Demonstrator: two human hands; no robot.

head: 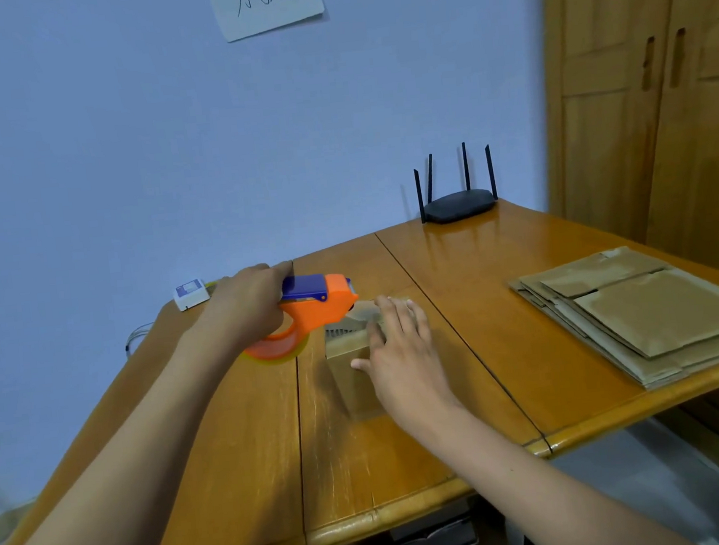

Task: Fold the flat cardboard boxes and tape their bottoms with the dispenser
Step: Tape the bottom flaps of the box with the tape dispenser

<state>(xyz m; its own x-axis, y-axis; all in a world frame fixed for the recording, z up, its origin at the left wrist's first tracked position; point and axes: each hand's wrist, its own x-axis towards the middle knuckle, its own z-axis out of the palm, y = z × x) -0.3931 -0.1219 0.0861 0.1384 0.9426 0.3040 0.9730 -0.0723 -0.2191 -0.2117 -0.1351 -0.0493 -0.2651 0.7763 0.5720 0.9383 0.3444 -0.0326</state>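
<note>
Left hand [249, 305] curled round orange tape dispenser [308, 310], nose at folded box [353, 360]; right hand [400, 352] flat, straight fingers pressing box top.

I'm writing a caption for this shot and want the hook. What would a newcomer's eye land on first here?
The bright orange and blue tape dispenser stands out at the middle of the wooden table, gripped by the left hand at the top of a small cardboard box. The right hand rests flat on that box. To the right lies a stack of flat boxes, and a black router sits by the blue wall.
</note>
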